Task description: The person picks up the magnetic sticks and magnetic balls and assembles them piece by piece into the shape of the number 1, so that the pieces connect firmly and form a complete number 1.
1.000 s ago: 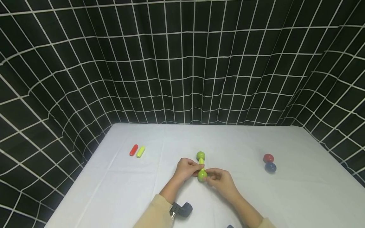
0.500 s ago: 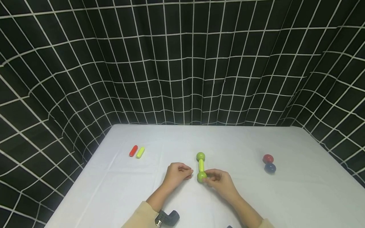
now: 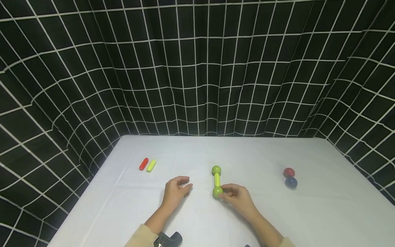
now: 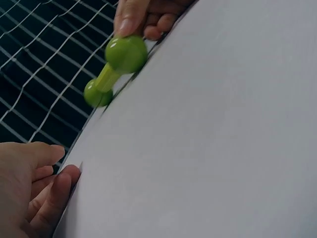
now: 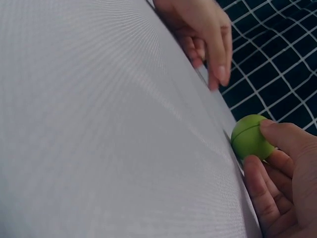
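Note:
A dumbbell shape [image 3: 217, 180], two green balls joined by a yellow-green stick, lies on the white table. My right hand [image 3: 240, 200] pinches its near ball between thumb and fingers, as the green ball [image 5: 249, 140] in the right wrist view shows; the stick and far ball are hidden there. To the left, apart from it, my left hand [image 3: 174, 192] holds nothing. Its thumb and fingers are relaxed with a gap between them. In the left wrist view the whole dumbbell shape [image 4: 107, 77] appears beyond the left hand [image 4: 34, 193].
At the table's far left lie a red stick [image 3: 143, 164] and a yellow-green stick [image 3: 151, 166]. A red ball [image 3: 289, 172] and a blue ball [image 3: 291, 183] sit together on the right. A dark cloth with a white grid [image 3: 197, 75] surrounds the back and sides.
My left hand has let go of the dumbbell's stick and moved left, away from it, its fingers parting. The right hand has stayed on the near ball.

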`<act>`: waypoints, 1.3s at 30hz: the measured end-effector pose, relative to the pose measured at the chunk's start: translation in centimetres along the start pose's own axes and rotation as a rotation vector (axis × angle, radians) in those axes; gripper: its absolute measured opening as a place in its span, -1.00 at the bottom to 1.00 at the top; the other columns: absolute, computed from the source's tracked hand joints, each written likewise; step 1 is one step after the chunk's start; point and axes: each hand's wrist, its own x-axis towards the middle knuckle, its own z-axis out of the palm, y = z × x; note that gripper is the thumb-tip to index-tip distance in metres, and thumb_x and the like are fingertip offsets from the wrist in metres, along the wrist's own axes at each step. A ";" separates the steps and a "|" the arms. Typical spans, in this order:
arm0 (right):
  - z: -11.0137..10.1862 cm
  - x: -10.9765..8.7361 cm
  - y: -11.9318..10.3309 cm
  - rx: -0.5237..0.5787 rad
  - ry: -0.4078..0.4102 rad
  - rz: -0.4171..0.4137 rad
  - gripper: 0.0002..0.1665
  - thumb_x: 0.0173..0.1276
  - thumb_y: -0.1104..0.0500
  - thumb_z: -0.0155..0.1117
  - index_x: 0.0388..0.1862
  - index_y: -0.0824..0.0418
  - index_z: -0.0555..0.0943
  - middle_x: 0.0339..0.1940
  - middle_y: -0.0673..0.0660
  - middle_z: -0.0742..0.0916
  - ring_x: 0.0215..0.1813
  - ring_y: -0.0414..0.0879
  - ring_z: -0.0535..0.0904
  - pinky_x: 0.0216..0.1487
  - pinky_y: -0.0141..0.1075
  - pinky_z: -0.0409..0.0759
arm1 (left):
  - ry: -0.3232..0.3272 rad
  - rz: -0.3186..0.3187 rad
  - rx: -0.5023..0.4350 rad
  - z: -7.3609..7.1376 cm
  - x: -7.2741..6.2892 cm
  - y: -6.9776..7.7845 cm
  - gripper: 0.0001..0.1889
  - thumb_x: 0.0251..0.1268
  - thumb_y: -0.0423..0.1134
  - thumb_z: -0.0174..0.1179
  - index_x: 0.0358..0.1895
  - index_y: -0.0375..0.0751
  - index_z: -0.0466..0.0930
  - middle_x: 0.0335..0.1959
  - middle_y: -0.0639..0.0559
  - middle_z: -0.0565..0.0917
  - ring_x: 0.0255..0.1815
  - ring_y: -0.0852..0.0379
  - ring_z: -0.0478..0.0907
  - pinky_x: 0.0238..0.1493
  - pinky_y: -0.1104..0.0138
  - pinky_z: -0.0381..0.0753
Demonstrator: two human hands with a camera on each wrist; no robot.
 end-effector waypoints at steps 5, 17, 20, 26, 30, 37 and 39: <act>0.1 0.0 0.0 -0.010 -0.001 -0.010 -0.53 0.03 0.08 0.45 -0.09 0.29 0.62 -0.39 0.09 0.73 -0.50 -0.20 0.56 -0.53 -0.46 0.60 | 0.140 0.002 0.041 -1.8 0.1 -1.0 -0.77 0.09 -0.38 0.28 -0.17 -0.40 0.61 -0.24 -0.24 0.71 -0.59 0.20 0.63 -0.55 0.57 0.62; 0.3 0.2 0.2 -0.016 -0.005 -0.003 -0.55 0.02 0.12 0.45 -0.10 0.29 0.62 -0.47 0.08 0.71 -0.50 -0.19 0.56 -0.52 -0.46 0.61 | 0.481 -0.020 0.200 -4.5 0.2 -2.0 -0.80 -0.02 -0.42 0.30 -0.25 -0.37 0.65 -0.35 -0.16 0.72 -0.32 0.00 0.57 -0.23 0.26 0.57; 0.3 0.2 0.2 -0.015 -0.004 -0.002 -0.55 0.02 0.12 0.45 -0.11 0.29 0.62 -0.47 0.08 0.71 -0.50 -0.19 0.56 -0.52 -0.46 0.61 | 0.491 -0.084 0.231 -5.1 0.2 -2.0 -0.75 0.01 -0.41 0.28 -0.17 -0.37 0.63 -0.25 -0.19 0.70 -0.22 -0.07 0.52 -0.13 0.15 0.50; 0.2 0.2 0.1 -0.019 0.001 0.003 -0.56 0.02 0.13 0.45 -0.11 0.28 0.62 -0.47 0.08 0.71 -0.51 -0.19 0.56 -0.53 -0.46 0.60 | 0.505 -0.142 0.304 -6.0 0.3 -2.5 -0.68 0.04 -0.39 0.27 -0.08 -0.41 0.58 -0.11 -0.28 0.65 -0.10 -0.18 0.51 0.00 0.07 0.47; 0.2 0.1 0.0 -0.017 0.002 0.008 -0.56 0.02 0.13 0.45 -0.10 0.27 0.62 -0.44 0.08 0.72 -0.49 -0.20 0.57 -0.51 -0.47 0.61 | 0.569 -0.137 0.364 -6.4 0.5 -2.8 -0.65 0.02 -0.38 0.29 -0.07 -0.42 0.58 -0.11 -0.32 0.63 -0.09 -0.24 0.51 0.03 0.00 0.42; 0.1 0.0 -0.1 -0.021 0.005 -0.007 -0.53 0.03 0.11 0.45 -0.09 0.30 0.62 -0.36 0.11 0.74 -0.50 -0.21 0.56 -0.54 -0.46 0.59 | 0.616 -0.136 0.398 -6.8 1.1 -3.3 -0.65 -0.01 -0.35 0.33 -0.10 -0.43 0.60 -0.14 -0.31 0.63 -0.06 -0.25 0.52 0.04 0.00 0.43; 0.2 0.1 -0.1 -0.027 0.007 0.002 -0.54 0.02 0.11 0.45 -0.09 0.28 0.62 -0.39 0.09 0.73 -0.50 -0.21 0.55 -0.55 -0.46 0.58 | 0.628 -0.143 0.415 -6.8 1.3 -3.3 -0.64 -0.02 -0.34 0.34 -0.10 -0.43 0.60 -0.13 -0.33 0.62 -0.04 -0.26 0.52 0.04 0.00 0.43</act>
